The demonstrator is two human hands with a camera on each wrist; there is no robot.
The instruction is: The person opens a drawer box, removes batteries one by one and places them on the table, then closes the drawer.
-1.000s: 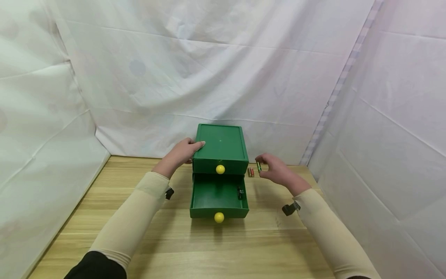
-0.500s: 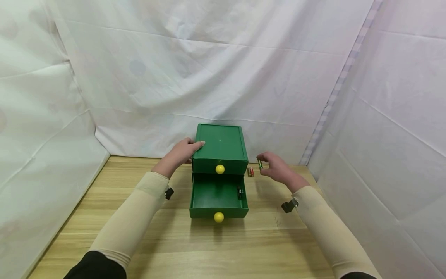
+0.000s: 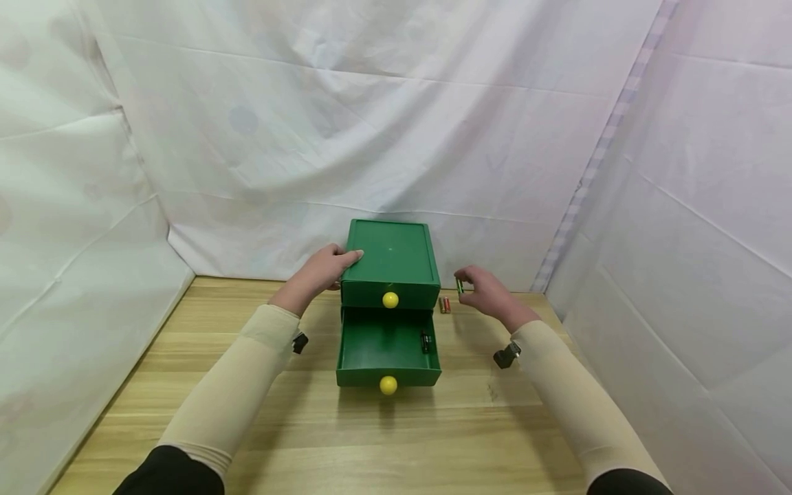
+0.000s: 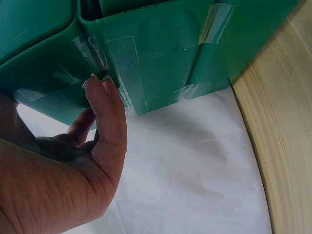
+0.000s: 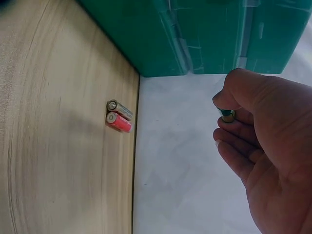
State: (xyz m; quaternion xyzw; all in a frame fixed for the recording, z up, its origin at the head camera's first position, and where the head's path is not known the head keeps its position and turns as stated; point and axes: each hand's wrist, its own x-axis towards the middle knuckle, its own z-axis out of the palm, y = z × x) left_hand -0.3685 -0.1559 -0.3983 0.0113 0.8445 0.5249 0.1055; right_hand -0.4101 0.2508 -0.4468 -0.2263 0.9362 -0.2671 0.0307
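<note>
A green two-drawer cabinet point(image 3: 392, 251) with yellow knobs stands at the back middle in the head view. Its lower drawer point(image 3: 383, 354) is pulled out, and small black batteries point(image 3: 425, 342) lie at its right side. My left hand point(image 3: 318, 275) grips the cabinet's left edge, thumb on top; bent fingertips point(image 4: 97, 92) press the side wall in the left wrist view. To the right of the cabinet, my right hand point(image 3: 487, 292) pinches a green battery point(image 5: 226, 115) between thumb and fingers, above the table. A red battery point(image 5: 119, 122) and a gold battery point(image 5: 120, 109) lie side by side on the wood.
The wooden table point(image 3: 346, 447) runs up to a white cloth point(image 3: 396, 137) hung behind the cabinet, with cloth walls at both sides. Clear tape point(image 4: 217, 24) covers seams on the cabinet's side. The lower drawer juts forward toward me.
My right hand has lifted a little, away from me, with the green battery still in its fingers. My left hand, the cabinet and the drawer stay where they were.
</note>
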